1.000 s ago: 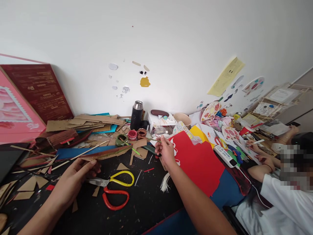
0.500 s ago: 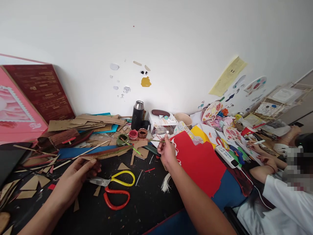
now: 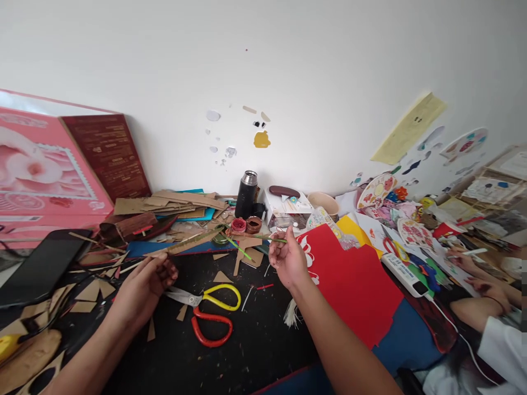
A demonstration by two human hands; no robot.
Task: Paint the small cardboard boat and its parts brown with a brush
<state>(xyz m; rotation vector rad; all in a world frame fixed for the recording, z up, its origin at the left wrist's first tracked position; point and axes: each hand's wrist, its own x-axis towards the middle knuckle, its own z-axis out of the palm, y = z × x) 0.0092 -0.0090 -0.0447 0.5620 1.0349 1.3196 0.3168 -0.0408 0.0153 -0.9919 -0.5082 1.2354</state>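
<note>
Between the thumb and fingers of my left hand (image 3: 146, 282) is the near end of a long, curved cardboard strip (image 3: 193, 241), painted brownish green. Its far end reaches over the green paint jar (image 3: 220, 237). My right hand (image 3: 290, 266) pinches a thin green stick, seemingly a paintbrush (image 3: 279, 240), pointing left toward the jars; its tip is hard to make out. Beside the green jar stand a red paint jar (image 3: 239, 225) and a brown paint jar (image 3: 253, 224). Scissors (image 3: 218, 299) with yellow and red handles lie open between my hands, blades near my left fingers.
Red paper (image 3: 349, 285) lies to the right, a white tassel (image 3: 291, 315) beside it. A black thermos (image 3: 246, 196) stands near the wall. Cardboard scraps (image 3: 93, 291) and a phone (image 3: 45, 269) are on the left. At far right, another person's hands (image 3: 481, 277) hold a white pen.
The camera view has turned left, so things appear shifted right. The strip's far end has risen and now overlaps the green jar. Both hands keep their holds.
</note>
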